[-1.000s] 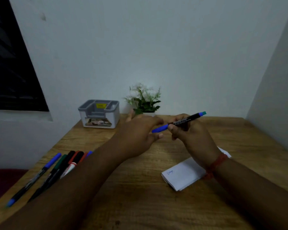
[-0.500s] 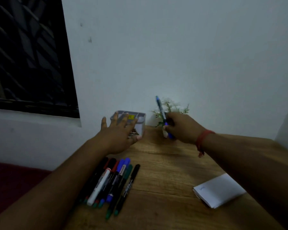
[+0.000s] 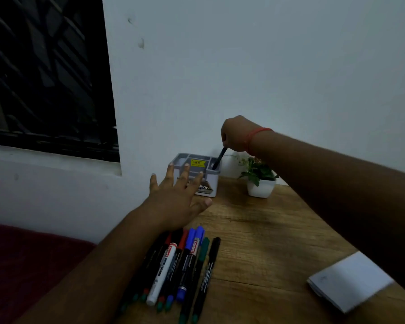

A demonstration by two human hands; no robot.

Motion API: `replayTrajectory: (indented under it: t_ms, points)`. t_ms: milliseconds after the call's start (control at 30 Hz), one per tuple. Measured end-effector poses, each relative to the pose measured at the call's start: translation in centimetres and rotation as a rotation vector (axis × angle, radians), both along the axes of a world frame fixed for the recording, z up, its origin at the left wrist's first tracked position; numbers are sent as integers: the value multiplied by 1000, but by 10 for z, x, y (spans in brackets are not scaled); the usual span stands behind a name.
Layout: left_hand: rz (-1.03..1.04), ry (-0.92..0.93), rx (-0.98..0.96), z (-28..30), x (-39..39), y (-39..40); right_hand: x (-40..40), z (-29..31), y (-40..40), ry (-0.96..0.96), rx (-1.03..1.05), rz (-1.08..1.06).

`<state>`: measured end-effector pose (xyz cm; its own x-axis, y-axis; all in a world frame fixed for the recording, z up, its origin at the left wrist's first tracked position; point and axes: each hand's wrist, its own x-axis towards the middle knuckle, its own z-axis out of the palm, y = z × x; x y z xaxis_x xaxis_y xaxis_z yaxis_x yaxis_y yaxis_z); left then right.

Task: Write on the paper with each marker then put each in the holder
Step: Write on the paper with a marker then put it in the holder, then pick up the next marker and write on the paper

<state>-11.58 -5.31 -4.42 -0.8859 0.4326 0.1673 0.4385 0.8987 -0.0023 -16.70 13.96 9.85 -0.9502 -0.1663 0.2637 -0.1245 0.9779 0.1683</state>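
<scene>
A grey holder with a yellow sticker stands at the table's far left edge against the wall. My right hand is above its right compartment, shut on a dark marker whose lower end dips into that compartment. My left hand is open with fingers spread, its fingertips over the holder's front face; whether they touch it I cannot tell. Several markers lie side by side near the left edge. A folded white paper lies at the right, partly under my right forearm.
A small potted plant in a white pot stands just right of the holder, under my right wrist. The wooden table meets a white wall behind. A dark window is at upper left, a dark red surface below the table's left edge.
My right hand has carried the marker left from beside the plant to over the holder and lowered its end into the right compartment. The view shifted; my left hand stays by the holder.
</scene>
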Motion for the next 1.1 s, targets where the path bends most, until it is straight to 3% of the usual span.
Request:
replayTrajectory:
  t_ms: [333,467,667,833,967,1100]
  points:
    - [-18,-17,-14,-4,0,1,-48,-22,-19,-101,17,-11]
    - [-12,-19,-34,-3,-1,1,-56,-31,-15,10,-16,15]
    - [-13,-45,-43,-4,-4,-1,-46,-28,-9,225,116,109]
    - [-47,-77,-56,-3,0,0,12,-16,2,397,-66,293]
    - [-198,-161,-14,11,15,8,100,-41,34,426,-229,442]
    - [-366,-115,93,19,35,23,176,-79,88,352,-283,371]
